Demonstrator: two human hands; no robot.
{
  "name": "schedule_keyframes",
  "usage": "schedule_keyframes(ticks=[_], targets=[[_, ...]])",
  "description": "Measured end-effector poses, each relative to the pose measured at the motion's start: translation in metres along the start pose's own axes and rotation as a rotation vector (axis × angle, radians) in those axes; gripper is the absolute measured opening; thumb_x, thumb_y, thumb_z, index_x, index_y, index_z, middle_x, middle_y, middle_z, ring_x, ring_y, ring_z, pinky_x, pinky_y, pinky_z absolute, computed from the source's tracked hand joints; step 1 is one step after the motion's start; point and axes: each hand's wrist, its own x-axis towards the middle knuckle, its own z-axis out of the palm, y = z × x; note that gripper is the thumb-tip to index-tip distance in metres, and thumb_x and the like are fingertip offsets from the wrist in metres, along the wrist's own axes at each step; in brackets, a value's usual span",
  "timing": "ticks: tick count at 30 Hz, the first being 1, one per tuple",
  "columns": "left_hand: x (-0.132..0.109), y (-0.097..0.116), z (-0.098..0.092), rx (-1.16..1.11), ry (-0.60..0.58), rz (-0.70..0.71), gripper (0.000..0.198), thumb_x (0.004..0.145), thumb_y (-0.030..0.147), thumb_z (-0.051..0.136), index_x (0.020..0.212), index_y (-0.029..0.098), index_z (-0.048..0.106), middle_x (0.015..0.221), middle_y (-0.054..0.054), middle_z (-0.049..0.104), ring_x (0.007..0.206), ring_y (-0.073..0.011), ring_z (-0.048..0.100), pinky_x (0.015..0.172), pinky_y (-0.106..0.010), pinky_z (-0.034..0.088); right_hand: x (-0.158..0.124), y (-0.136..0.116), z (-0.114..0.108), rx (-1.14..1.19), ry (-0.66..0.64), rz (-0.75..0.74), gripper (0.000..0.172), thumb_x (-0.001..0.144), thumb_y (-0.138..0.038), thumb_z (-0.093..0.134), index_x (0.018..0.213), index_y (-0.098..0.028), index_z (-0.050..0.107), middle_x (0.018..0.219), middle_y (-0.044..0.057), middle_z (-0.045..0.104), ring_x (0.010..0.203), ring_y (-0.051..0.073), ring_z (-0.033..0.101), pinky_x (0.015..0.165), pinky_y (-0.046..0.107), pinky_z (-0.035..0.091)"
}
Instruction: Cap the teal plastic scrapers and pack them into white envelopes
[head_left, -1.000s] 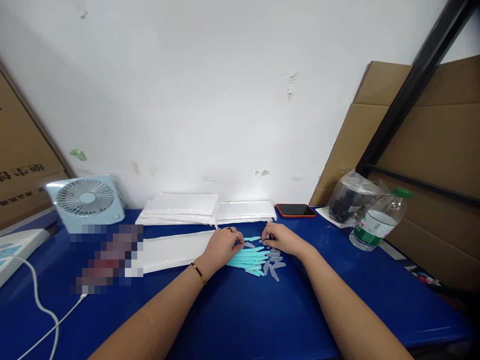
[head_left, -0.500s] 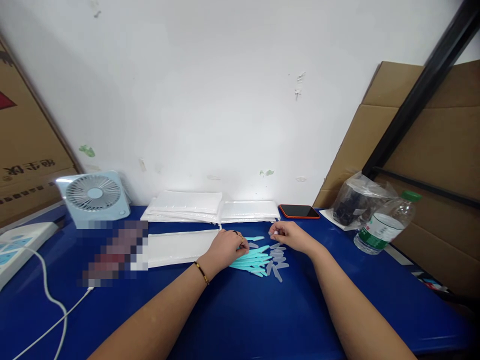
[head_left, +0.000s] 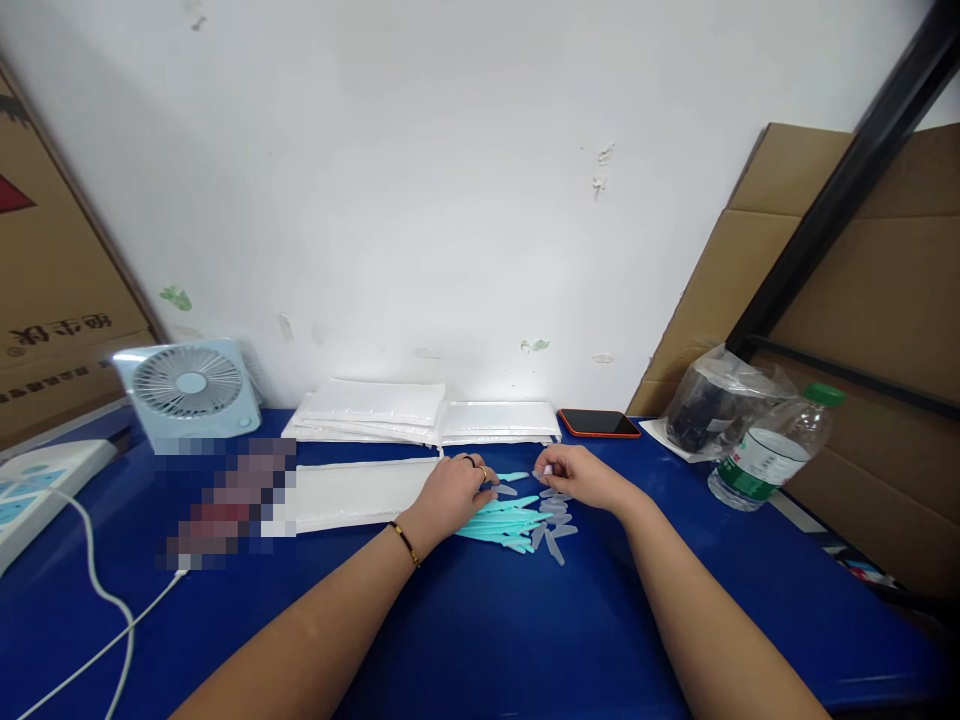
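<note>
Left hand: fingers curled low over the left ends of the sticks; narrow, though from my end I cannot tell whether they grip one
Right hand: pinched, holding what I take for a translucent cap; compared with half a second ago, it sits slightly nearer the other one
Lone turquoise stick: lies between both hands, just beyond the pile
Turquoise pile: on the blue surface; one tip now pokes farther right, towards the loose caps
White padded sleeve: same spot, left of the pile
Meaning: I read a small adjustment rather than a finished step; plenty of sticks and caps lie loose, so the work looks mid-way
</note>
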Motion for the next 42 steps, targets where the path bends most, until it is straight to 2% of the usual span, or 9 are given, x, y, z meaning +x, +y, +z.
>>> schedule_keyframes(ticks=[3, 6, 10, 17, 25, 32, 34, 37, 42], targets=[[-0.001, 0.004, -0.001, -0.028, -0.046, 0.042, 0.024, 0.079, 0.040, 0.058, 0.097, 0.026, 0.065, 0.099, -0.001, 0.063, 0.090, -0.0182, 0.058, 0.073, -0.027, 0.041, 0.000, -0.001, -0.001, -0.024, 0.006, 0.001, 0.011, 0.078, -0.021, 0.052, 0.083, -0.019, 0.062, 0.073, 0.001, 0.058, 0.061, 0.011, 0.051, 0.055, 0.021, 0.039], [0.000, 0.008, 0.000, 0.007, -0.101, 0.052, 0.016, 0.082, 0.032, 0.054, 0.083, 0.023, 0.067, 0.086, -0.002, 0.065, 0.083, -0.0173, 0.059, 0.069, -0.026, 0.040, -0.001, -0.001, -0.001, -0.039, 0.013, -0.005, 0.011, 0.077, -0.021, 0.053, 0.082, -0.018, 0.063, 0.073, 0.001, 0.058, 0.061, 0.011, 0.051, 0.055, 0.021, 0.039], [0.001, 0.009, 0.000, 0.103, -0.101, 0.064, 0.025, 0.086, 0.023, 0.045, 0.069, 0.018, 0.062, 0.071, -0.003, 0.062, 0.070, -0.0159, 0.058, 0.062, -0.025, 0.038, -0.001, -0.001, 0.001, -0.027, 0.012, -0.013, 0.011, 0.077, -0.021, 0.054, 0.083, -0.018, 0.063, 0.072, 0.001, 0.059, 0.060, 0.011, 0.051, 0.054, 0.021, 0.038], [0.004, 0.002, 0.002, 0.098, 0.021, 0.018, 0.025, 0.091, 0.023, 0.038, 0.085, 0.018, 0.062, 0.081, -0.005, 0.061, 0.078, -0.0166, 0.058, 0.069, -0.027, 0.040, -0.002, -0.009, -0.004, 0.036, -0.017, -0.036, 0.015, 0.079, -0.022, 0.054, 0.085, -0.019, 0.066, 0.078, 0.003, 0.062, 0.066, 0.012, 0.055, 0.058, 0.022, 0.041], [0.006, -0.001, 0.004, 0.068, 0.039, -0.013, 0.024, 0.091, 0.024, 0.040, 0.086, 0.019, 0.062, 0.083, -0.004, 0.061, 0.080, -0.0165, 0.057, 0.072, -0.028, 0.040, -0.002, -0.010, -0.003, 0.078, -0.037, -0.025, 0.016, 0.080, -0.025, 0.055, 0.087, -0.019, 0.067, 0.081, 0.004, 0.063, 0.068, 0.013, 0.057, 0.059, 0.023, 0.043], [0.005, 0.005, 0.003, 0.096, 0.039, -0.001, 0.022, 0.091, 0.024, 0.041, 0.087, 0.021, 0.063, 0.084, -0.002, 0.061, 0.083, -0.0165, 0.056, 0.072, -0.029, 0.037, 0.003, -0.018, 0.010, 0.092, -0.021, -0.085, 0.016, 0.081, -0.026, 0.056, 0.088, -0.019, 0.068, 0.083, 0.003, 0.062, 0.066, 0.012, 0.055, 0.058, 0.022, 0.041], [0.004, 0.007, 0.000, 0.096, 0.085, -0.011, 0.018, 0.089, 0.025, 0.045, 0.096, 0.023, 0.061, 0.091, -0.002, 0.061, 0.089, -0.0176, 0.055, 0.075, -0.031, 0.037, 0.005, -0.014, 0.012, 0.066, 0.006, -0.076, 0.016, 0.081, -0.025, 0.055, 0.089, -0.020, 0.068, 0.083, 0.003, 0.062, 0.067, 0.012, 0.055, 0.059, 0.023, 0.041], [0.002, 0.008, -0.004, 0.072, 0.147, -0.011, 0.021, 0.085, 0.031, 0.053, 0.105, 0.025, 0.058, 0.104, -0.003, 0.059, 0.100, -0.0196, 0.052, 0.079, -0.031, 0.037, 0.008, -0.004, 0.011, -0.008, 0.068, -0.023, 0.017, 0.082, -0.024, 0.053, 0.090, -0.020, 0.068, 0.083, 0.004, 0.062, 0.068, 0.013, 0.056, 0.061, 0.024, 0.042], [-0.002, 0.006, 0.000, 0.047, -0.044, 0.064, 0.020, 0.079, 0.039, 0.060, 0.092, 0.025, 0.064, 0.092, -0.001, 0.063, 0.089, -0.0188, 0.057, 0.072, -0.029, 0.038, 0.012, -0.004, 0.017, -0.115, 0.160, -0.017, 0.016, 0.081, -0.022, 0.054, 0.089, -0.019, 0.067, 0.087, 0.005, 0.061, 0.071, 0.014, 0.055, 0.064, 0.025, 0.041]])
